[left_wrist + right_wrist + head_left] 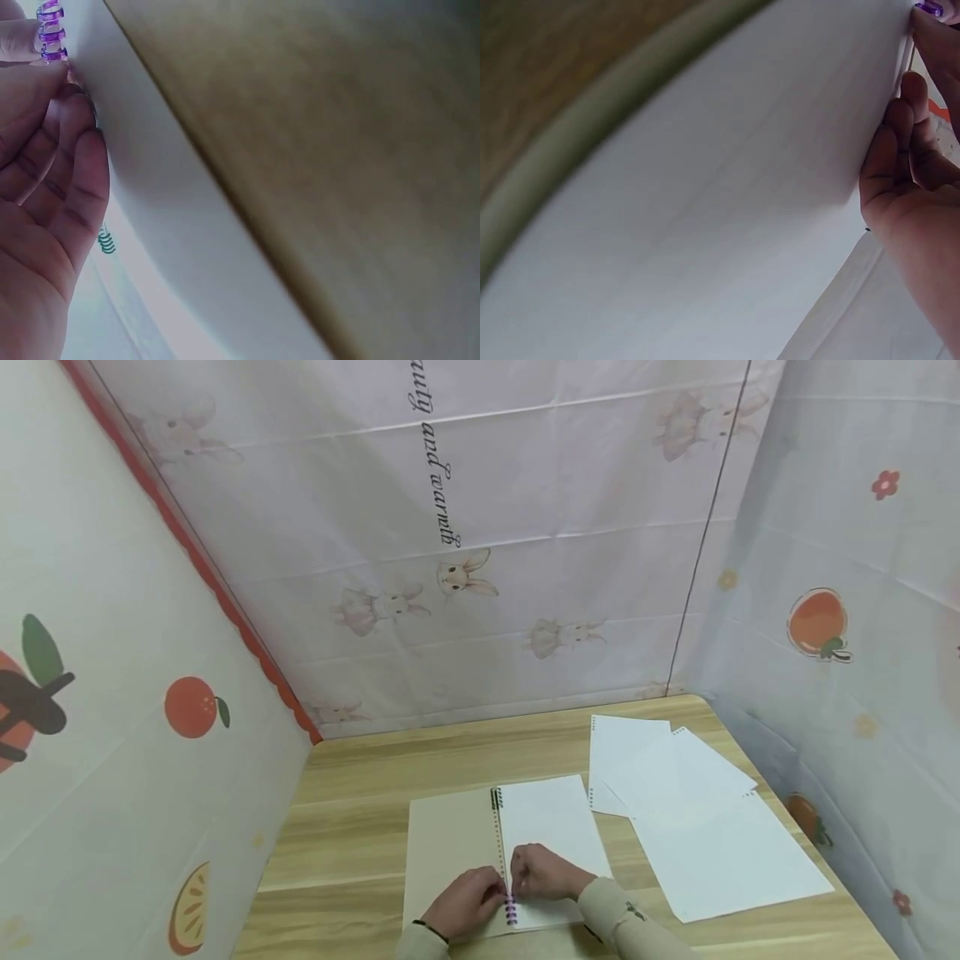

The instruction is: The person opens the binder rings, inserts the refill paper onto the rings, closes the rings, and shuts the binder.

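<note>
Notebook: it lies open on the wooden table (337,852), the notebook (555,827) having a tan side at left and a white page at right.
Purple coil: the purple coil (512,917) is at the near end of the notebook's spine.
Green coil: the green coil (496,798) is at the far end of this spine.
Left hand: the left hand (468,897), over the notebook's tan side, pinches the purple coil narrowly.
Right hand: the right hand (547,872), over the notebook's white page, has a narrow pinch on the same coil.
Loose sheets: the white sheets (727,852) overlap to the right of the notebook.
</note>
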`<state>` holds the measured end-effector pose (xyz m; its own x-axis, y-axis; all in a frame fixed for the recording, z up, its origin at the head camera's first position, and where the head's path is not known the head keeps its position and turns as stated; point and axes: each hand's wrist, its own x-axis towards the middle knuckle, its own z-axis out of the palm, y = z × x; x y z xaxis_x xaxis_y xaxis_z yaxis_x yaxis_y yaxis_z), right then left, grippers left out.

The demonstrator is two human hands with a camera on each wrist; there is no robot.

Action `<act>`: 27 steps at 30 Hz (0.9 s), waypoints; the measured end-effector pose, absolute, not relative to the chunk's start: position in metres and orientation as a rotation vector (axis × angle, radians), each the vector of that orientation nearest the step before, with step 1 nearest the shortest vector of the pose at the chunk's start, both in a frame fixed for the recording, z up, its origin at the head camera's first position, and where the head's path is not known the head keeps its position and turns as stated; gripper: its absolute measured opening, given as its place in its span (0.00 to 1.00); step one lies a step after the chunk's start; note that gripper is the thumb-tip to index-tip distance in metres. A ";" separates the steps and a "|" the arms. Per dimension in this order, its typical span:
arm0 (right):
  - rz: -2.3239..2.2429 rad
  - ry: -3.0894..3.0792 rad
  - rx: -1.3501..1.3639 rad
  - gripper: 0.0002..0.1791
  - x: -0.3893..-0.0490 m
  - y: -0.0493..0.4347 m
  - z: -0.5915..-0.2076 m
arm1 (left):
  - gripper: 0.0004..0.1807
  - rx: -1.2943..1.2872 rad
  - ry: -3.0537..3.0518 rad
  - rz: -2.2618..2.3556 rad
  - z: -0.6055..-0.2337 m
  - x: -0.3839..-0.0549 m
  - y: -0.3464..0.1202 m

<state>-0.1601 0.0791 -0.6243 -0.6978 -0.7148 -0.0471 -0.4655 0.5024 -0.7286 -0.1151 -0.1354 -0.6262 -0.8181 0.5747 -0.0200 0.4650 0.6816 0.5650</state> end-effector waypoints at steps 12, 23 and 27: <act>-1.000 2.382 -0.846 0.08 -0.149 0.082 -0.616 | 0.02 0.817 2.760 0.785 -0.620 -0.106 -0.139; -0.897 2.426 -0.988 0.09 -0.131 0.082 -0.615 | 0.05 0.916 2.688 0.853 -0.619 -0.091 -0.138; -0.866 2.444 -0.997 0.09 -0.128 0.080 -0.614 | 0.04 0.929 2.698 0.850 -0.623 -0.089 -0.136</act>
